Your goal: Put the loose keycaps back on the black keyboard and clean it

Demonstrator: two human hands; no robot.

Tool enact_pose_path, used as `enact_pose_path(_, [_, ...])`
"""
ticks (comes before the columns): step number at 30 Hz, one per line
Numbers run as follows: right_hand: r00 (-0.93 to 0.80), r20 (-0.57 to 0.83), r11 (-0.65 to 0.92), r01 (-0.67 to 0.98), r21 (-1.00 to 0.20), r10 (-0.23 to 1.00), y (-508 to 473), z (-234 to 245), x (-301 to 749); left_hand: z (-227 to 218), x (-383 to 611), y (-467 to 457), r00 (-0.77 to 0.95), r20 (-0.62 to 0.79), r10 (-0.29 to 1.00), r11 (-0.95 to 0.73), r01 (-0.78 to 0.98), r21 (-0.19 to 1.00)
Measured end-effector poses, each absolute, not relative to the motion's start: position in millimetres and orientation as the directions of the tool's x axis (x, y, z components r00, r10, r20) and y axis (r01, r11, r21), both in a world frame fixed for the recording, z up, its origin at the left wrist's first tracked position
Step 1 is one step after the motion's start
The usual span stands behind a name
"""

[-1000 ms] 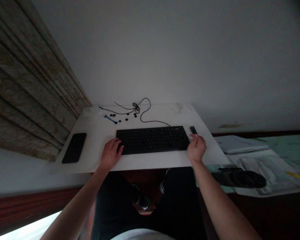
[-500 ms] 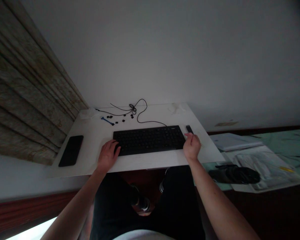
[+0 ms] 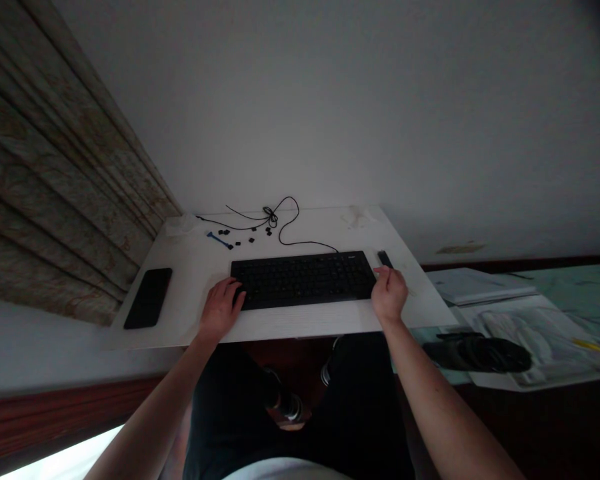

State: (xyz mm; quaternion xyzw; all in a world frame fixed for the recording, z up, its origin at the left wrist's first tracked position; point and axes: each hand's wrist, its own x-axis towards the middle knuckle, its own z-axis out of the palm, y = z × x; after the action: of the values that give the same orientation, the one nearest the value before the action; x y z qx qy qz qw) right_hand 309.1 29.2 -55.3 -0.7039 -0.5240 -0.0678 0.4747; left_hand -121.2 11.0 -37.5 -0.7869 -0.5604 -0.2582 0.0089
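A black full-size computer keyboard [image 3: 303, 280] lies on a white desk [image 3: 195, 293]. My left hand [image 3: 221, 309] rests on the keyboard's near left corner, fingers curled over its edge. My right hand [image 3: 390, 294] sits just past the keyboard's right end, its fingertips at the edge. Just beyond those fingertips lies a small dark oblong device [image 3: 385, 259], apparently not held. Farther back are a looped black cable [image 3: 275, 217], several small black pieces [image 3: 245, 235] and a blue strip-shaped part [image 3: 219, 240].
A black smartphone [image 3: 149, 298] lies at the desk's left. A patterned curtain [image 3: 55, 187] hangs on the left and a wall stands behind the desk. To the right, lower down, are papers [image 3: 480, 285], a plastic bag [image 3: 540, 340] and a dark object [image 3: 477, 353].
The view swayed slightly and came back. Both hands stay at the keyboard's ends, and nothing on the desk has moved.
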Motion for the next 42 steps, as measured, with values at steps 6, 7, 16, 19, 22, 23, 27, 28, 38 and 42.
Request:
enact_pose_path(6, [0.450, 0.589, -0.010, 0.800, -0.600, 0.671, 29.0, -55.1, 309.0, -38.3, -121.9, 11.5, 0.239, 0.414, 0.878, -0.370, 0.889, 0.270])
enact_pose_path(7, [0.449, 0.589, -0.007, 0.799, -0.601, 0.672, 28.9, -55.1, 308.8, -38.4, -122.3, 11.4, 0.241, 0.416, 0.877, -0.372, 0.889, 0.268])
enact_pose_path(16, [0.504, 0.564, -0.096, 0.795, -0.600, 0.654, 26.4, -46.4, 312.3, -34.9, -105.0, 15.4, 0.307, 0.452, 0.837, -0.435, 0.875, 0.213])
enact_pose_path(19, [0.551, 0.437, -0.300, 0.799, -0.520, 0.711, 29.0, -35.0, 328.0, -32.8, -83.8, 19.1, 0.343, 0.450, 0.824, -0.470, 0.858, 0.207])
enact_pose_path(22, [0.598, 0.147, -0.517, 0.772, -0.371, 0.788, 35.2, -23.6, 348.1, -32.8, -66.4, 21.9, 0.338, 0.450, 0.827, -0.463, 0.863, 0.202])
enact_pose_path(23, [0.598, 0.052, -0.555, 0.770, -0.316, 0.800, 38.1, -20.8, 354.5, -33.3, -62.9, 22.4, 0.330, 0.450, 0.830, -0.455, 0.867, 0.202])
enact_pose_path(27, [0.517, -0.223, -0.554, 0.818, -0.154, 0.826, 53.3, -13.2, 374.5, -35.6, -58.6, 22.2, 0.335, 0.432, 0.837, -0.449, 0.873, 0.192])
enact_pose_path(28, [0.484, -0.266, -0.528, 0.839, -0.129, 0.834, 57.9, -10.7, 377.8, -35.8, -58.6, 22.1, 0.344, 0.423, 0.838, -0.453, 0.872, 0.187])
enact_pose_path(38, [0.356, -0.232, -0.366, 0.376, -0.851, 0.905, 83.9, 57.2, 300.8, -34.3, -45.7, 28.9, 0.295, 0.374, 0.879, -0.376, 0.911, 0.167])
enact_pose_path(42, [0.030, -0.290, -0.292, 0.064, -0.954, 0.956, 87.0, 56.7, 210.1, -35.4, -46.1, 29.3, 0.280, 0.391, 0.877, -0.374, 0.908, 0.190])
